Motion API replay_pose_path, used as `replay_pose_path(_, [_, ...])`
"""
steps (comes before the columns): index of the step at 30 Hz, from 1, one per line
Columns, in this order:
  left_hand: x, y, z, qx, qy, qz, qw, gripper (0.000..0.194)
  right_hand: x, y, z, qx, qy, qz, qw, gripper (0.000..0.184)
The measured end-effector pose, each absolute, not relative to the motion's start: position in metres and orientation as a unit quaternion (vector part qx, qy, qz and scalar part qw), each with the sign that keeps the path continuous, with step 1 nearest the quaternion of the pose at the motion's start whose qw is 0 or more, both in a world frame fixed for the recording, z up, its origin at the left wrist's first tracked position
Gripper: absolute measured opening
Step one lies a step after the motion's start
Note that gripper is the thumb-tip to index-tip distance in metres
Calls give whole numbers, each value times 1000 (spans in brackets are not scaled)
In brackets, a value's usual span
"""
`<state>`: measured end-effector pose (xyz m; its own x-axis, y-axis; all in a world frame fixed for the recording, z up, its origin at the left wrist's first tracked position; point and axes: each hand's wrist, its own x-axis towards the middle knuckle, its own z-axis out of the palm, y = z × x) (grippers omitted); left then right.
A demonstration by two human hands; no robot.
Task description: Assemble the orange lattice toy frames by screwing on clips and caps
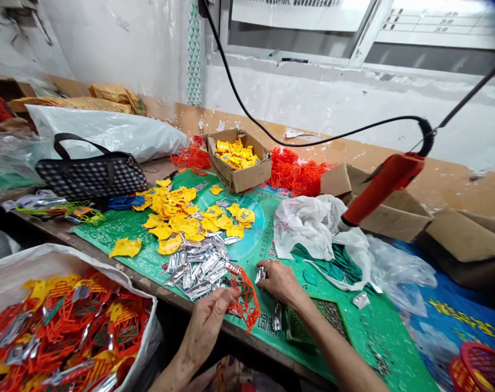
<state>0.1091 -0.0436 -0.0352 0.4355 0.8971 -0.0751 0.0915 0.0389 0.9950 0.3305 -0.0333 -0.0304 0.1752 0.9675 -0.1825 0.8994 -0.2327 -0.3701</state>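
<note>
Hovering near the table edge (169,294), left hand (210,316) pinches an orange frame (245,296); right hand (282,281) grips silver metal (260,274) beside bare mat (253,250).

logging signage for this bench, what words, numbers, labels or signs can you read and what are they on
"100%": left window sheet, among Chinese characters cut off by the picture's top edge.
Right window sheet: print too small and blurred.
Green mat: Chinese characters, partly covered, unclear.
Blue sheet: yellow characters, too blurred.
Yellow pieces: dark marks, too small.
</note>
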Motion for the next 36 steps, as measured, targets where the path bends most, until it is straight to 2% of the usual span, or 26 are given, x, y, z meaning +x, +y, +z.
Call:
replay_pose_path(3, [118, -38, -38, 624, 406, 343, 573, 50, 331, -30, -34, -755, -595, 232, 147, 49])
replay_pose_path(9, [127, -30, -44, 627, 396, 351, 572, 50, 330, -37, -27, -713, -526, 343, 312, 32])
replay_pose_path(12, [129, -28, -40, 632, 383, 359, 570, 46, 328, -49, -14, -667, -479, 417, 390, 35])
replay_pose_path(16, [136, -27, -30, 649, 327, 358, 587, 43, 322, -66, -1, -611, -429, 488, 453, 36])
replay_pose_path(20, [145, -25, -23, 690, 288, 342, 569, 37, 315, -76, 2, -574, -397, 520, 492, 34])
replay_pose_path(24, [149, -25, -19, 703, 281, 326, 566, 35, 314, -81, 0, -533, -368, 552, 525, 42])
replay_pose_path(27, [148, -28, -22, 666, 267, 309, 624, 35, 315, -82, -2, -516, -363, 564, 533, 48])
replay_pose_path(30, [146, -31, -27, 599, 265, 287, 699, 43, 315, -82, -3, -502, -370, 574, 530, 50])
replay_pose_path(36, [142, -33, -36, 538, 266, 271, 752, 44, 309, -81, -1, -519, -383, 554, 526, 49])
